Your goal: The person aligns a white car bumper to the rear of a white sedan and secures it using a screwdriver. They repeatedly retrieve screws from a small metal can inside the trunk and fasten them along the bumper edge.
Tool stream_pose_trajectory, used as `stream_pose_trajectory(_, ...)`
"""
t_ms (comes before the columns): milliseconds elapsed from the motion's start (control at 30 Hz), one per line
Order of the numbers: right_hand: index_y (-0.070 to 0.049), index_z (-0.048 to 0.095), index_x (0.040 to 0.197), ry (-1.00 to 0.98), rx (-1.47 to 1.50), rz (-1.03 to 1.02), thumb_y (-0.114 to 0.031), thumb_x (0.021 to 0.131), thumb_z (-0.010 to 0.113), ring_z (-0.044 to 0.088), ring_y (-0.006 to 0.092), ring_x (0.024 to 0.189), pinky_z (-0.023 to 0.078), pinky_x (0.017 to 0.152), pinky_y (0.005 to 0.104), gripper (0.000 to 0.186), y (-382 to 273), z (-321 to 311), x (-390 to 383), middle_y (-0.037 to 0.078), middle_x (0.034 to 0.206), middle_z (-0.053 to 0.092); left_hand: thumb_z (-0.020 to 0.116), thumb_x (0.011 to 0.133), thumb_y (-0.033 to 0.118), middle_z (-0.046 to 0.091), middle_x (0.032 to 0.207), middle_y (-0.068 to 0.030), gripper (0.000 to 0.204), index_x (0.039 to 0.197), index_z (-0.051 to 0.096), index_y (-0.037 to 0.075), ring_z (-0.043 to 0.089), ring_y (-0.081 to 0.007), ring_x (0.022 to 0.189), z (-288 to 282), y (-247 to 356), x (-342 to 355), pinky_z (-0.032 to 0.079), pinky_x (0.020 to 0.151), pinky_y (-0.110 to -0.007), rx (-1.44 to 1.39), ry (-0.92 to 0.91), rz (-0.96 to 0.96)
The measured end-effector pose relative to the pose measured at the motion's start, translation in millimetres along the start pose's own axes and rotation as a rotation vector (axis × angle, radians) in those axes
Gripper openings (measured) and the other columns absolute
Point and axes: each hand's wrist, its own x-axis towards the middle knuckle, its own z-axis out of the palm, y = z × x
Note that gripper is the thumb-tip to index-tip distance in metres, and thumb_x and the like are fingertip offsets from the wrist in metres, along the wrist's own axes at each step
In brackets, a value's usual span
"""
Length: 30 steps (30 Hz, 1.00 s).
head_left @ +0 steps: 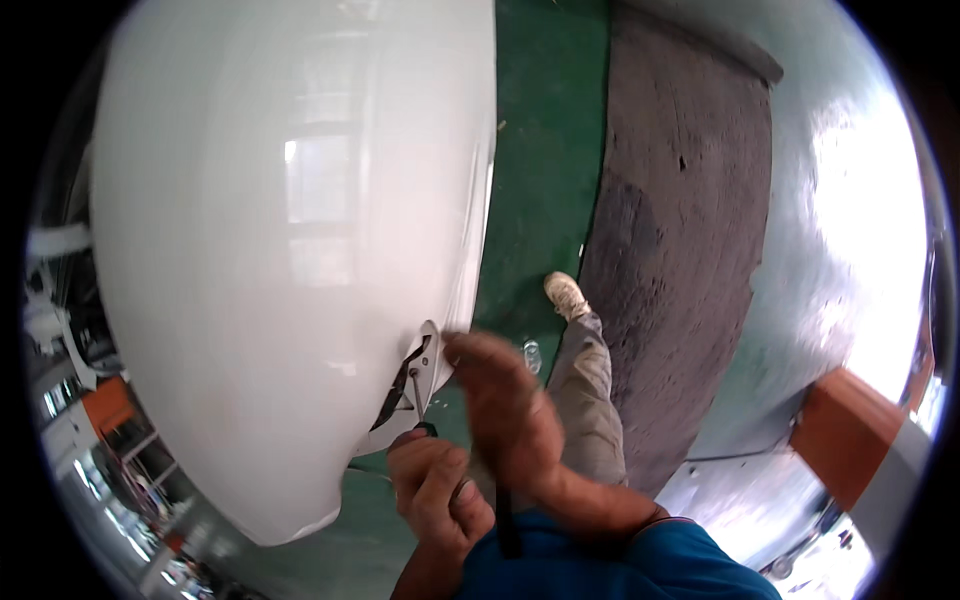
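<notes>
A large glossy white panel (230, 330), curved like a car body part, fills the left side. At its lower right corner a small white flange (432, 362) with a hole stands beside a dark opening (392, 400). My left hand (438, 485) is closed around a dark-handled screwdriver (416, 392). Its thin metal shaft points up to the flange; whether the tip touches cannot be made out. My right hand (512, 415) is raised just right of the flange, fingers stretched out and slightly blurred. Its fingertips come close to the flange edge; contact is unclear.
A worn grey-brown mat (690, 200) lies on the green floor (545, 120) to the right. My leg and light shoe (567, 295) stand beside it. A small clear object (532, 356) lies near the leg. An orange box-like thing (850, 430) is at right; cluttered shelves (140, 460) are at left.
</notes>
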Motion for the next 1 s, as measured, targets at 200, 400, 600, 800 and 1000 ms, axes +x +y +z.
stream_pose_trajectory(200,0.000,0.042,0.144,0.565,-0.173,-0.207,-0.055,0.105,0.031,0.039,0.0296,0.140,0.022,0.118,0.0452,0.068,-25,-86,100,0.016,0.147,0.046,0.034,0.104,0.018,0.052,0.091,-0.0099,0.028,0.121,0.048,0.000,0.050,-0.0229,0.089,3,-6,13,0.047,0.090,-0.047,0.074,-0.038,0.070)
stream_pose_trajectory(400,0.003,0.038,0.147,0.795,-0.116,-0.462,-0.049,0.106,0.031,0.038,0.0299,0.142,0.020,0.120,0.0443,0.066,4,-117,117,0.019,0.148,0.046,0.033,0.104,0.019,0.052,0.092,-0.0101,0.028,0.121,0.047,0.003,0.049,-0.0211,0.083,0,-16,7,0.047,0.086,-0.044,0.069,-0.019,0.082)
stream_pose_trajectory(600,0.004,0.045,0.142,0.822,-0.406,-0.182,-0.028,0.103,0.048,0.044,0.0285,0.136,0.032,0.114,0.0382,0.051,126,-68,103,0.020,0.145,0.048,0.036,0.104,0.020,0.054,0.093,-0.0113,0.027,0.120,0.049,0.003,0.051,-0.0218,0.080,-6,-13,10,0.047,0.084,-0.044,0.032,-0.076,0.071)
stream_pose_trajectory(800,0.005,0.047,0.140,0.707,-0.315,-0.130,-0.033,0.104,0.050,0.047,0.0265,0.131,0.034,0.112,0.0372,0.052,112,-72,113,0.017,0.141,0.051,0.040,0.103,0.018,0.057,0.089,-0.0115,0.023,0.116,0.052,0.004,0.054,-0.0233,0.082,-6,-5,12,0.047,0.089,-0.047,0.021,-0.097,0.073)
stream_pose_trajectory(1000,0.000,0.048,0.142,0.862,-0.199,-0.358,-0.034,0.104,0.047,0.048,0.0277,0.131,0.032,0.113,0.0389,0.051,69,-88,112,0.016,0.140,0.054,0.041,0.103,0.019,0.058,0.090,-0.0120,0.023,0.115,0.053,0.004,0.056,-0.0239,0.082,-9,-15,3,0.047,0.090,-0.048,-0.022,0.004,0.007)
